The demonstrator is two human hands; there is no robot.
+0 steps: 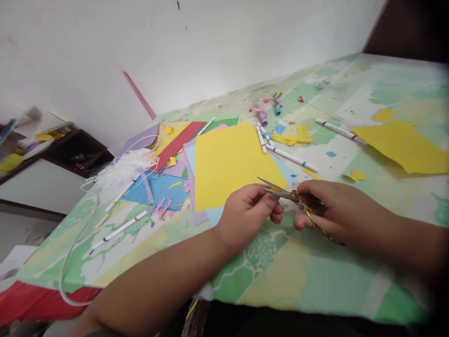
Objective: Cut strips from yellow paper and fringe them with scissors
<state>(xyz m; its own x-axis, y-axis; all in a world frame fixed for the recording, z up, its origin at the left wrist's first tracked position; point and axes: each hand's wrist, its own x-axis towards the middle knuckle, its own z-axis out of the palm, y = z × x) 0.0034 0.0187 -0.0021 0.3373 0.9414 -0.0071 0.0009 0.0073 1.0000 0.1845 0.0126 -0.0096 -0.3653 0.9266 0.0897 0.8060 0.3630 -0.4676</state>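
My right hand (329, 206) grips a pair of gold-handled scissors (293, 195), fingers in the loops. The blades point left and stand slightly apart. My left hand (250, 210) is closed in a pinch right at the blades, on what looks like a small yellow paper piece (276, 188), mostly hidden by fingers and blades. Behind both hands lies a large yellow paper sheet (231, 164), on top of pink, blue and purple sheets. Several white marker pens (291, 157) lie just beyond, beside a fringed yellow paper strip (293, 138).
A tangle of white string (122, 168) lies at the left, near a red paper strip (180, 145) and blue paper (168, 185). Small rolled paper figures (260, 113) are at the back. Another yellow sheet (403, 145) lies right. A patterned cloth (280, 276) covers the table against the wall.
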